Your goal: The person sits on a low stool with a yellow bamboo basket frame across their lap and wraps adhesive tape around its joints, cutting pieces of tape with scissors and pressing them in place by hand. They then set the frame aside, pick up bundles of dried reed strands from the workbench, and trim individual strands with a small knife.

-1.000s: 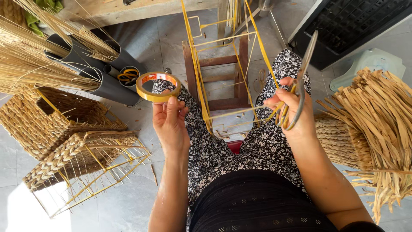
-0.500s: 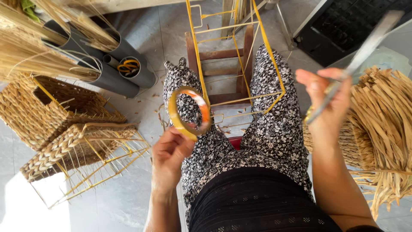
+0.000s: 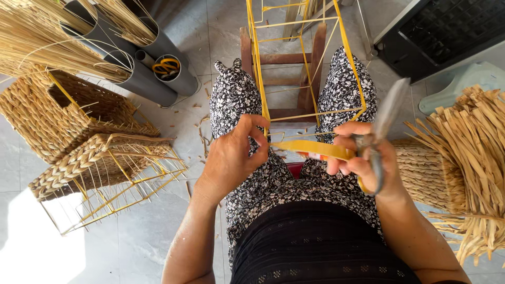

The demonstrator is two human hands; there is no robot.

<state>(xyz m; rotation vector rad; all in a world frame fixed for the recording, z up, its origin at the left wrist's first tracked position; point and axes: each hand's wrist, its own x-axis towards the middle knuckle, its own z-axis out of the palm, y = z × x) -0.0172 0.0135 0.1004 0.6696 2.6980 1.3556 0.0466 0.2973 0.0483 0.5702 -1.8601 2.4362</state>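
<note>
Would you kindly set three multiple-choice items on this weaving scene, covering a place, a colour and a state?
1. Where is the wire frame?
A. between the knees
B. on the half-woven basket
C. inside a pipe

2. What colour is the tape strip?
A. blue
B. yellow
C. green

3. What does the right hand hold?
A. nothing
B. a straw bundle
C. scissors and the tape roll

Answers:
1 A, it stands between the patterned trouser legs.
2 B, it matches the frame.
3 C, the scissors point upward; the left hand pinches the strip's end.
</note>
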